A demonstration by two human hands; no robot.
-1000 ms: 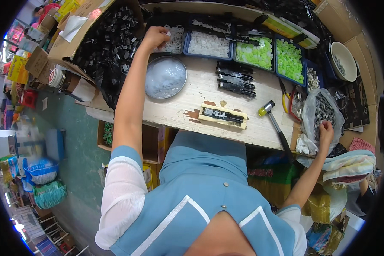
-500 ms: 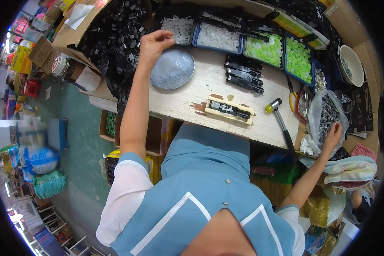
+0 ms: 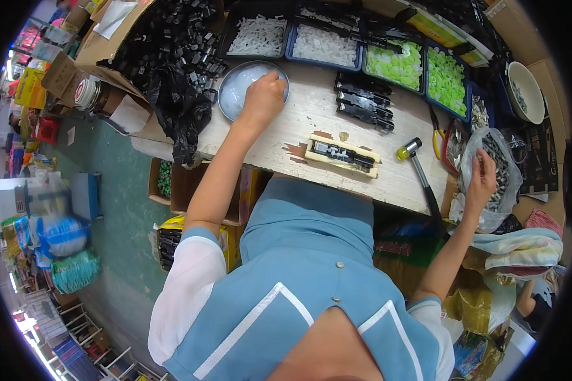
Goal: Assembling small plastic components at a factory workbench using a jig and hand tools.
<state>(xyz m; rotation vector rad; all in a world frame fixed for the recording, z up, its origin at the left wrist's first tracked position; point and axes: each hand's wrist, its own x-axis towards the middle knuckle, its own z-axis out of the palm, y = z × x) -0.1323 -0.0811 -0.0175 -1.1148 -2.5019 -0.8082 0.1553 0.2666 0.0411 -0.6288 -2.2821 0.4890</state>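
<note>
Both hands had shifted since the earlier frame: the left hand [image 3: 264,98] had come down from beside the white parts [image 3: 259,36] to the round dish [image 3: 221,105], and the right hand [image 3: 482,181] had moved leftward over the plastic bag [image 3: 513,184] of grey parts [image 3: 499,168]. I saw the left fingers curled, their tips hidden, so I could not tell whether they grasped anything; the right fingers were bent, and I could not tell whether they pinched a piece. Between the hands, untouched, a black assembly [image 3: 343,153] lay in a pale holder [image 3: 338,164] on the desk [image 3: 286,141]. I judged that leaning on the dish's rim might tip it. Loose film could have snagged the right fingers and spilled parts. Left of that hand, the hammer [image 3: 423,183] reached the desk's near edge, where a low forearm sweep might have knocked it off.
</note>
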